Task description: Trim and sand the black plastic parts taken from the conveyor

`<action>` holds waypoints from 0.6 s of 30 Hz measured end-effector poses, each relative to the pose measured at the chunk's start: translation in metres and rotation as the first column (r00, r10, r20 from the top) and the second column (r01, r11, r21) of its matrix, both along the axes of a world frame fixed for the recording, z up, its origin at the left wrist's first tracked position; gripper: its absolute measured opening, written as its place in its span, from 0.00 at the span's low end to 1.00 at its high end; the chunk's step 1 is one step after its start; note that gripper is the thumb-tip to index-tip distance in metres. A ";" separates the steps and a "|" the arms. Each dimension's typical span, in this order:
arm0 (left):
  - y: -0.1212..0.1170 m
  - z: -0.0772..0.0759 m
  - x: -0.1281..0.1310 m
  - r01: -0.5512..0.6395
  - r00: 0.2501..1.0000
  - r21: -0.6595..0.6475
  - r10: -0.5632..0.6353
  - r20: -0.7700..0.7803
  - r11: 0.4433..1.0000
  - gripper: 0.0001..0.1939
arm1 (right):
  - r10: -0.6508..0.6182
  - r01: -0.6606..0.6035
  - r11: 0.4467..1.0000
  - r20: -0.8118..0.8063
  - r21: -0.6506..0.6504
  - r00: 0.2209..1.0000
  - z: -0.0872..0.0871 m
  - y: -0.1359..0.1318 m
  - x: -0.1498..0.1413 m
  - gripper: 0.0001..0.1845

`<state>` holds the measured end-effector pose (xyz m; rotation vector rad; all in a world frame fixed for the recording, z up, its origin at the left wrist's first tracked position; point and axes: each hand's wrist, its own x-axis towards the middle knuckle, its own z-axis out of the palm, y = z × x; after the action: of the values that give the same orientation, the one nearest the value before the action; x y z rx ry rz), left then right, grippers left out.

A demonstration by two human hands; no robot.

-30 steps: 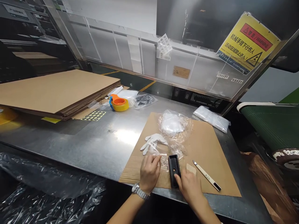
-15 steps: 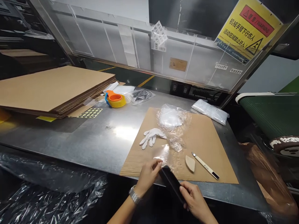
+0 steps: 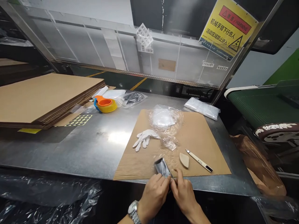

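A dark, glossy block-shaped piece (image 3: 160, 166) lies inside a small clear plastic bag (image 3: 168, 173) at the cardboard's near edge. My left hand (image 3: 156, 192), wearing a metal watch at the wrist, is closed on the bag's near end. From the other side my right hand (image 3: 183, 190) pinches the same end, its index finger raised. The fingers cover the piece's near part. Just beyond the hands lie a beige wedge-shaped block (image 3: 184, 160) and a craft knife (image 3: 199, 161) with a pale handle marked A26. A white glove (image 3: 146, 138) rests farther back.
Under these lies a cardboard sheet (image 3: 198, 130) on the metal table (image 3: 93, 149). It also bears crumpled clear bags (image 3: 164, 118). A tape dispenser (image 3: 106, 104) and stacked cardboard (image 3: 53, 96) are at the left. Behind stands a clear panel; a green conveyor (image 3: 268, 105) is at the right.
The black piece has gone into the clear bag, its far end now lying over the cardboard. Both hands have come together at the bag's near end. The camera view has shifted right.
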<state>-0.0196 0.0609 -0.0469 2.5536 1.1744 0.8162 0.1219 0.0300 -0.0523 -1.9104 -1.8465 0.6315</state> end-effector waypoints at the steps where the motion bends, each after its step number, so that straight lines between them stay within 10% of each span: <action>1: -0.001 0.007 0.001 0.017 0.999 0.023 -0.016 -0.028 1.000 0.13 | -0.031 0.032 0.999 0.041 -0.010 0.999 0.006 0.002 0.001 0.21; 8: 0.021 0.071 0.015 0.065 0.977 0.014 -0.061 -0.206 0.998 0.11 | -0.076 0.074 0.997 0.119 0.024 0.990 0.084 -0.003 0.038 0.19; 11: 0.027 0.100 0.033 0.178 0.978 0.012 -0.176 -0.111 0.984 0.11 | -0.032 0.030 0.999 -0.224 -0.012 0.974 0.107 -0.019 0.070 0.18; 14: 0.021 0.119 0.061 0.288 0.956 0.086 -0.291 0.028 0.954 0.11 | -0.151 0.097 0.989 -0.756 -0.116 0.637 0.096 -0.044 0.091 0.22; 18: -0.003 0.117 0.112 0.467 0.872 0.238 -0.488 0.038 0.852 0.12 | -0.353 0.335 0.898 -0.921 -0.284 0.164 0.050 -0.076 0.093 0.34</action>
<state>0.0927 0.0582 0.0700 2.7612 0.3908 0.9681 0.2147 -0.0457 -0.0022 -1.2411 -0.5219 1.2654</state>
